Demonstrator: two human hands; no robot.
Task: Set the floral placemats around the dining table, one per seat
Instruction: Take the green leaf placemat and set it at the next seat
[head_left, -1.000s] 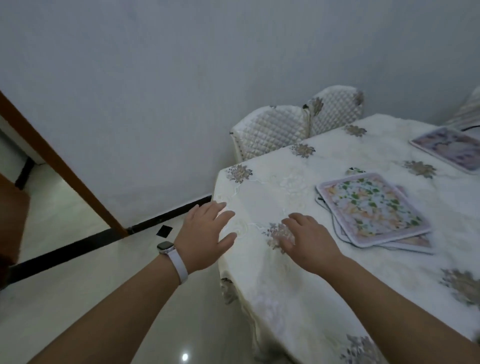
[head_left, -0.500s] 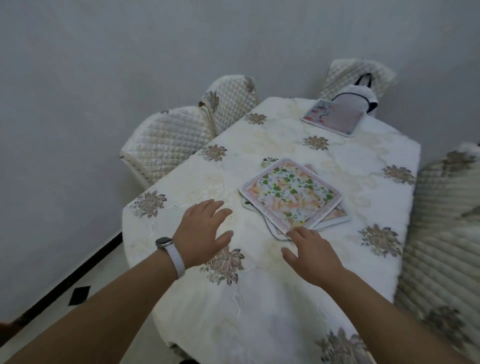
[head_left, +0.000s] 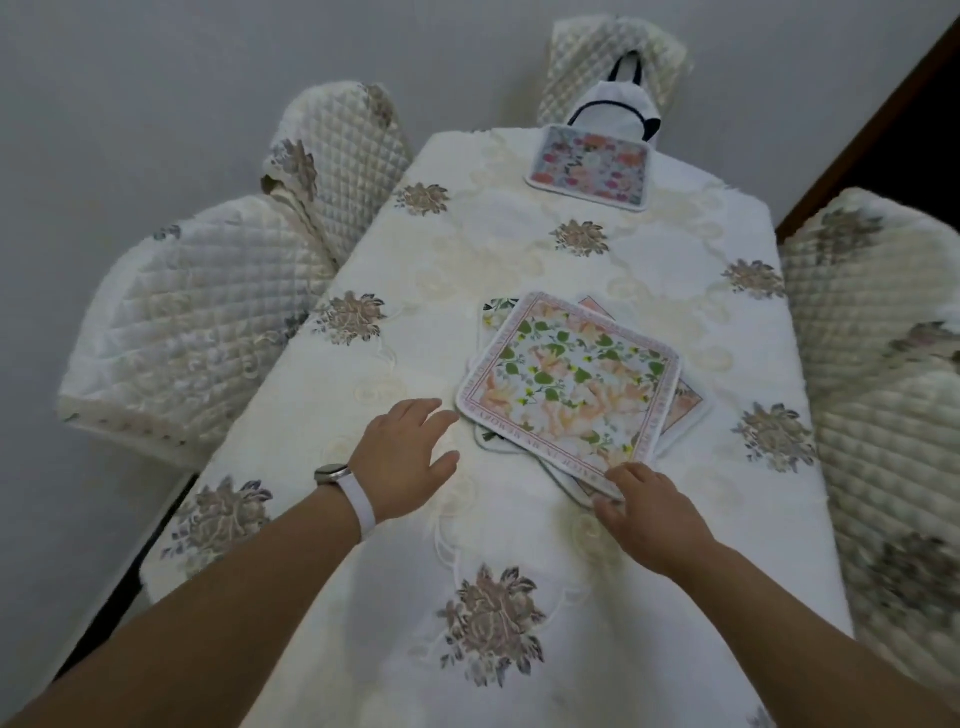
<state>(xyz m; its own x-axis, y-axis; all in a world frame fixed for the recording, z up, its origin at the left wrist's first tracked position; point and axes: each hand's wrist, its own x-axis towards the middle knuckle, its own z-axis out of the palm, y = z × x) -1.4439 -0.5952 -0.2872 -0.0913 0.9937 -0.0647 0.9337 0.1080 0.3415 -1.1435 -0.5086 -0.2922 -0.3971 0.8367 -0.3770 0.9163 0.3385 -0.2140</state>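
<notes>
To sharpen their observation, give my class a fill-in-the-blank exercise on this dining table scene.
1. One placemat already lies at the table's ____ end.
2. The right hand touches the stack's ____ corner.
3. The watch sits on the ____ wrist.
Missing words: far; near; left.

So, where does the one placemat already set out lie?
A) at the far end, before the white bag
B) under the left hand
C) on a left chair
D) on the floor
A: the lone placemat lies at the far end of the table, before the white bag; the stack sits mid-table.
</notes>
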